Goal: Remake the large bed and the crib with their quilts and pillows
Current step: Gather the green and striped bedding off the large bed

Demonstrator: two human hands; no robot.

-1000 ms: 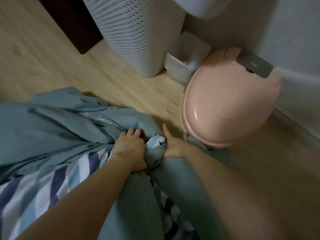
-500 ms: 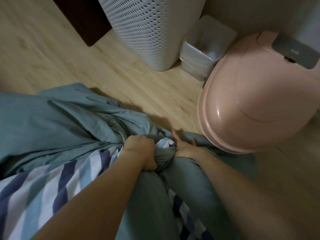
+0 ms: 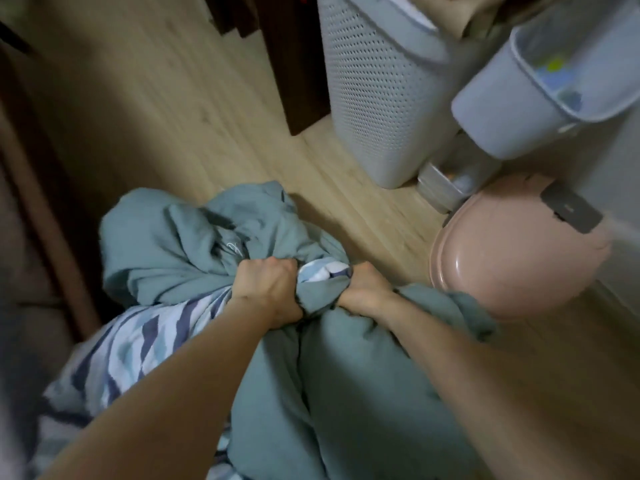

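A teal quilt (image 3: 166, 251) with a blue-and-white striped inner side lies bunched in front of me above the wooden floor. My left hand (image 3: 268, 289) grips a thick fold of it in a fist. Right beside it, my right hand (image 3: 363, 289) grips the same gathered bunch, with a bit of striped fabric showing between the two fists. The rest of the quilt hangs down under my forearms. No pillow, bed top or crib is in view.
A pink lidded bin (image 3: 512, 258) stands at the right, close to my right arm. Behind it are a white perforated hamper (image 3: 374, 98), a pale blue wall-hung bin (image 3: 526, 98) and a small clear box (image 3: 443, 188). Dark wooden furniture (image 3: 294, 64) stands at the back; a brown bed-frame edge (image 3: 45, 216) runs along the left.
My right hand has curled its fingers from resting on the quilt into a fist round it. Both hands have pulled the bunch up and toward me, and the view has tilted up.
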